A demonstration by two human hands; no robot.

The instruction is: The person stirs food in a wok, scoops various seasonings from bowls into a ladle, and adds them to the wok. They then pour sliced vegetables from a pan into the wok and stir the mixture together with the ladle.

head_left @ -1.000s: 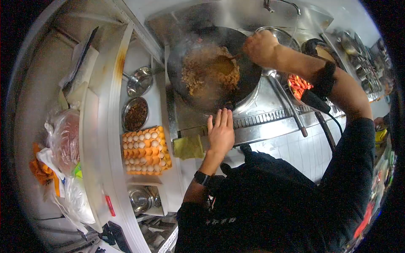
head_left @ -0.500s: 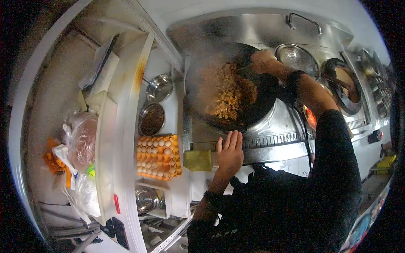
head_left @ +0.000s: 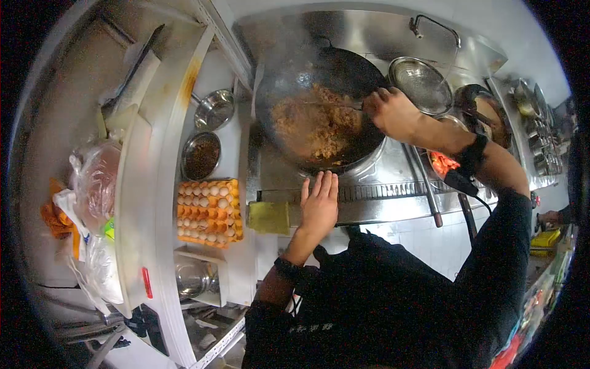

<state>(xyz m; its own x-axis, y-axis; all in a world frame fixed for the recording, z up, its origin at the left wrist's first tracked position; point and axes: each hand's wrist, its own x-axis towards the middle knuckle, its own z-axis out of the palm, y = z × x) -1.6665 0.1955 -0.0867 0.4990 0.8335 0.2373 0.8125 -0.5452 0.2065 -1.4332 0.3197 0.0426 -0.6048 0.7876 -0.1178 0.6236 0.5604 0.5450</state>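
Note:
A big black wok (head_left: 365,69) sits on the steel stove with steaming brown chopped food (head_left: 319,126) in it. My right hand (head_left: 393,114) is over the wok's right side, its fingers wrapped round a thin metal-handled cooking utensil (head_left: 350,104). The utensil's far end is hidden in the food. At the wok's near edge, my left hand (head_left: 319,206) lies with fingers stretched out and apart, fingertips right at the rim.
A strainer (head_left: 421,85) and a bowl of red pieces (head_left: 441,163) are on the right. Long handles (head_left: 424,187) jut over the stove's front edge. To the left are a green cloth (head_left: 268,218), an egg tray (head_left: 209,212), a bowl of dark seasoning (head_left: 201,155) and a metal ladle (head_left: 215,109).
My right hand has moved toward me and to the right with the utensil, and the food is spread differently. The left hand stays at the rim. The whole view has shifted slightly.

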